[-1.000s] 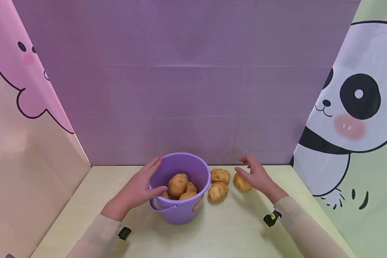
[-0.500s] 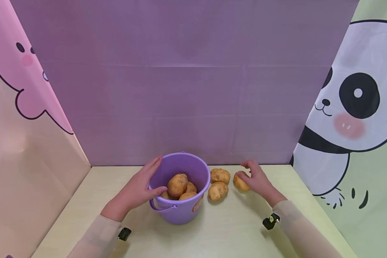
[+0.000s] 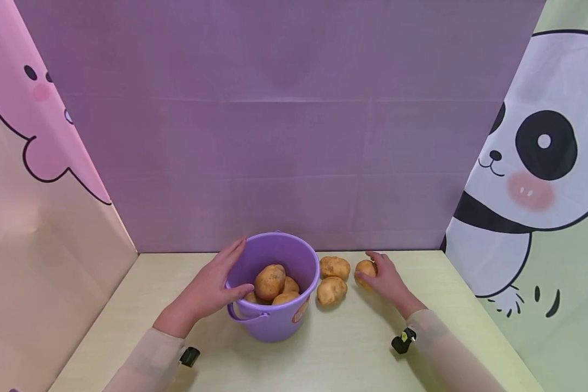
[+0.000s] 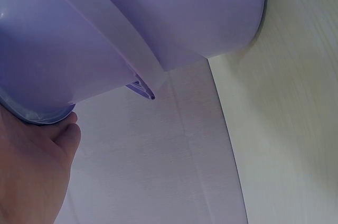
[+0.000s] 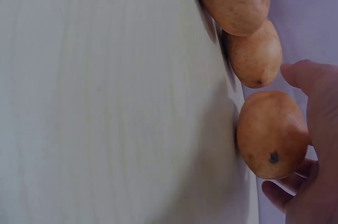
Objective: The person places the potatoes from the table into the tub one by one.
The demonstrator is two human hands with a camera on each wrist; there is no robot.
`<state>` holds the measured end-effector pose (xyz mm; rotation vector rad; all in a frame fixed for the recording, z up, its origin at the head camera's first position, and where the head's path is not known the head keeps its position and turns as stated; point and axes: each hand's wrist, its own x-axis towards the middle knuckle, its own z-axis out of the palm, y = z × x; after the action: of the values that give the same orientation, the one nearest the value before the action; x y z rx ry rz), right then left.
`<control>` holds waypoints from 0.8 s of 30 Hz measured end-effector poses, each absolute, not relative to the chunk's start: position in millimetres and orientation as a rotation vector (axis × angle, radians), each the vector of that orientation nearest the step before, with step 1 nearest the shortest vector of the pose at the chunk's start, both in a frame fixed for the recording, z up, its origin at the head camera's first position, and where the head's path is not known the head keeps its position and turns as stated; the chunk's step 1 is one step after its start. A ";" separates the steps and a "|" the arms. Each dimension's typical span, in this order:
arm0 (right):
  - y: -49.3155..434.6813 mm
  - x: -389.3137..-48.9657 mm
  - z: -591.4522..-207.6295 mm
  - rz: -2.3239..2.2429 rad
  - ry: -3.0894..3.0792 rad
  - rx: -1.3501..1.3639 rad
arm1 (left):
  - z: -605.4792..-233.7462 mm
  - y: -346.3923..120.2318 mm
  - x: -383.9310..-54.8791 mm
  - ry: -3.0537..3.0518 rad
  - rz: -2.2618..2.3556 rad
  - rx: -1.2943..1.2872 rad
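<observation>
while the left hand (image 3: 213, 283) grips the rim of the purple bucket (image 3: 274, 330) between its eight and ten o'clock, thumb hooked over the lip and the rest along the outer wall, the right hand (image 3: 389, 280) is at the bucket's three o'clock, cupped about the rightmost potato (image 3: 365, 267). its fingers are spread and not clenched; in the right wrist view the thumb stands clear of the skin. that potato rests on the bench (image 3: 343, 354), a dark spot on its side. between it and the bucket lie a back potato (image 3: 335, 267) and, at its six o'clock, a front potato (image 3: 331, 291). more potatoes (image 3: 270, 280) lie heaped inside the upright bucket, whose handle (image 3: 245, 318) hangs at seven o'clock. a panda print (image 3: 544, 207) stands at two o'clock.
</observation>
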<state>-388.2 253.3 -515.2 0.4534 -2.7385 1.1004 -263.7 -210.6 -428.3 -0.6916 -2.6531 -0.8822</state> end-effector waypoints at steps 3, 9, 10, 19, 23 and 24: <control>251.6 -390.5 -519.8 1.116 -2.771 0.409 | -428.8 -210.7 -263.8 -2.652 -0.881 -0.692; 248.8 -391.4 -522.9 1.155 -2.767 0.384 | -429.2 -210.8 -263.7 -2.650 -0.883 -0.696; 248.7 -391.3 -523.0 1.153 -2.763 0.384 | -429.1 -210.8 -263.7 -2.649 -0.883 -0.696; 247.3 -390.0 -524.9 1.140 -2.750 0.384 | -428.7 -210.2 -263.3 -2.650 -0.884 -0.691; 245.5 -390.6 -525.3 1.159 -2.736 0.395 | -428.7 -210.5 -263.5 -2.653 -0.880 -0.687; 245.3 -390.8 -525.5 1.166 -2.733 0.395 | -428.6 -210.5 -263.4 -2.655 -0.880 -0.685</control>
<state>-390.8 245.3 -525.5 0.3949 -2.7334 1.1657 -263.4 -210.5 -428.6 -0.6851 -2.6550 -0.8796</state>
